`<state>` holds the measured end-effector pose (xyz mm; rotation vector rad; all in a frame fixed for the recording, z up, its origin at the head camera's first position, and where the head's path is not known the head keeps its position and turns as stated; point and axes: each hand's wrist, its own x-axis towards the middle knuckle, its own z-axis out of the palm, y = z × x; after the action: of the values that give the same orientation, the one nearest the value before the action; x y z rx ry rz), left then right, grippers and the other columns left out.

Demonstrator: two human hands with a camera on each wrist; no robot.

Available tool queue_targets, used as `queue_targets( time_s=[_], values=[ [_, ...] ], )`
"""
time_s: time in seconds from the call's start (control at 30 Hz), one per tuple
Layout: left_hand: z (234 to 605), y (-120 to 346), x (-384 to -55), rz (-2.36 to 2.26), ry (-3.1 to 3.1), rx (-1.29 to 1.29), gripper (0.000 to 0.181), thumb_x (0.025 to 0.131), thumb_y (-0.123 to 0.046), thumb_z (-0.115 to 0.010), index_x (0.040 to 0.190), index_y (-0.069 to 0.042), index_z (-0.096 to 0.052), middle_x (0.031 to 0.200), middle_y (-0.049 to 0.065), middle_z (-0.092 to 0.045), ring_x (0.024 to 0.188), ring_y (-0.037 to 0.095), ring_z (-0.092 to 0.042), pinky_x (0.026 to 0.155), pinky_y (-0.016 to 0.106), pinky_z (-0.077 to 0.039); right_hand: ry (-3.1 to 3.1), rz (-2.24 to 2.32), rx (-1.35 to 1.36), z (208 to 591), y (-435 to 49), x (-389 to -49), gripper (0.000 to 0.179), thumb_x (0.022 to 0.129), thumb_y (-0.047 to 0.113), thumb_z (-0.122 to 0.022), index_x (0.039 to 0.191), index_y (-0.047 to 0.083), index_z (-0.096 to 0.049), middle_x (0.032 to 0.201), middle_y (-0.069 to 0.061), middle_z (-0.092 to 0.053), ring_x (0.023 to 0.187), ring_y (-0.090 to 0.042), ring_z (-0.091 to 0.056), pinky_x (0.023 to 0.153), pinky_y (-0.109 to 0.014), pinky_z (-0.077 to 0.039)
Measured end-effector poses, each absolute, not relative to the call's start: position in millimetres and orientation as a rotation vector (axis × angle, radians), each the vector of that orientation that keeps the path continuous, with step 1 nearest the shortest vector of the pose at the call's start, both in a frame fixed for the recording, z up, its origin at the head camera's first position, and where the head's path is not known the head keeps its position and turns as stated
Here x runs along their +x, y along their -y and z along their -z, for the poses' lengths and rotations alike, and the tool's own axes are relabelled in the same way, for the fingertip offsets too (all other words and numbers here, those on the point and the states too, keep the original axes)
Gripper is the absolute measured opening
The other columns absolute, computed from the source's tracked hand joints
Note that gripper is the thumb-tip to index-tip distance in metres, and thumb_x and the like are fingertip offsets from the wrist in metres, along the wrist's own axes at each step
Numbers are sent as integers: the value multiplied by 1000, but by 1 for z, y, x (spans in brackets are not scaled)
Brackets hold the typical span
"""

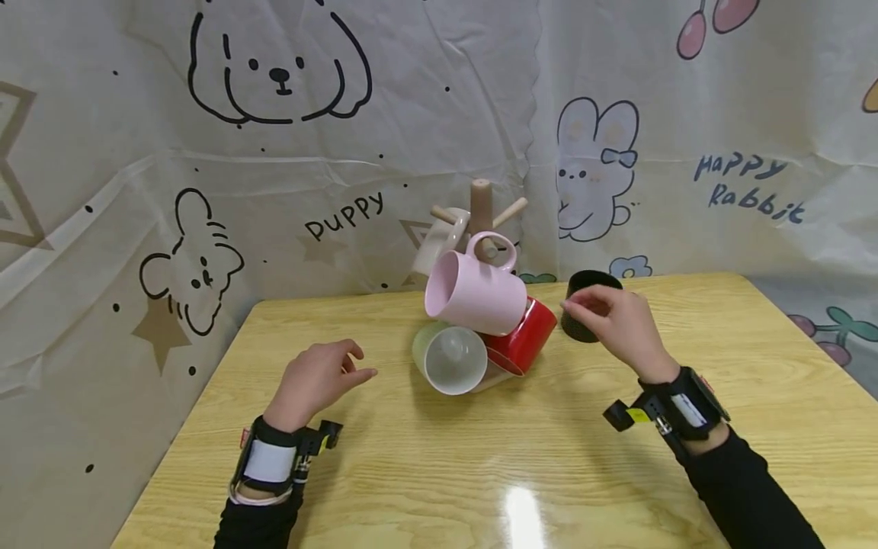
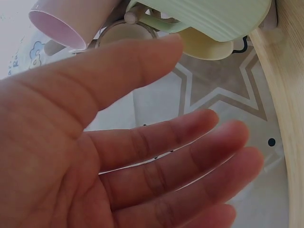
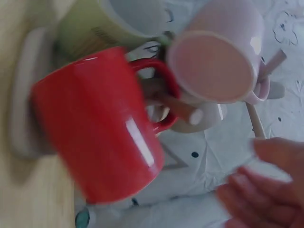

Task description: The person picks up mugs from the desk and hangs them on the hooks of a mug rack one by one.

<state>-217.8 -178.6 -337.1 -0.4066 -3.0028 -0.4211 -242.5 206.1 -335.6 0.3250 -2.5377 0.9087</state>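
A wooden mug tree (image 1: 482,200) holds several mugs on its pegs. A pink mug (image 1: 480,293) hangs tilted at the front, its handle on a peg. Below it are a pale green mug (image 1: 439,354), mouth toward me, and a red mug (image 1: 531,335), whose handle loops over a peg (image 3: 183,110). A cream mug (image 1: 439,242) is partly hidden behind the pink one. My left hand (image 1: 315,385) hovers left of the green mug, fingers loosely bent and holding nothing. My right hand (image 1: 626,329) is right of the red mug, apart from it, fingers relaxed with nothing between them.
Behind my right hand stands a black cylindrical container (image 1: 579,329), partly covered by the fingers in the head view. The wooden table (image 1: 411,473) ends at a printed cloth (image 1: 439,99) hanging behind it.
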Motion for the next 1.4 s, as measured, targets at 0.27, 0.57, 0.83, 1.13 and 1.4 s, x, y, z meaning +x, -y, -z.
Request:
queue_targets(
  time_s=[0.27, 0.57, 0.83, 1.13, 1.4],
  values=[
    [339, 179, -219, 394, 3010, -439, 34, 81, -33, -68, 99, -5, -64, 76, 6, -66, 61, 14, -57, 51, 27, -43, 2431, -827, 527, 279, -186, -298, 43, 87, 22, -64, 123, 1, -55, 114, -19, -60, 104, -31, -55, 86, -46, -48],
    [344, 177, -217, 372, 3007, -460, 32, 81, -33, -68, 97, -6, -64, 73, 4, -65, 58, 12, -55, 50, 26, -42, 2560, -871, 688, 254, -165, -332, 46, 85, 23, -66, 126, 5, -54, 128, -16, -56, 120, -32, -49, 100, -47, -38],
    [347, 172, -218, 366, 3014, -475, 29, 80, -32, -69, 95, -7, -64, 70, 2, -63, 55, 10, -51, 48, 24, -39, 2427, -1747, 471, 259, -159, -345, 36, 83, 21, -68, 116, 7, -62, 105, 1, -66, 103, -16, -57, 102, -41, -38],
    [349, 168, -219, 350, 3015, -477, 29, 80, -32, -70, 94, -7, -65, 68, 1, -62, 53, 10, -50, 47, 24, -38, 2104, -2274, 416, 264, -151, -347, 27, 81, 6, -68, 107, 3, -62, 92, 1, -69, 85, -9, -65, 82, -19, -50],
    [348, 164, -221, 353, 3006, -492, 29, 80, -32, -69, 95, -7, -65, 68, 1, -62, 54, 9, -50, 48, 23, -39, 1919, -2301, 404, 270, -153, -341, 19, 79, 0, -68, 95, 8, -64, 82, 3, -70, 78, -8, -65, 75, -17, -52]
  ],
)
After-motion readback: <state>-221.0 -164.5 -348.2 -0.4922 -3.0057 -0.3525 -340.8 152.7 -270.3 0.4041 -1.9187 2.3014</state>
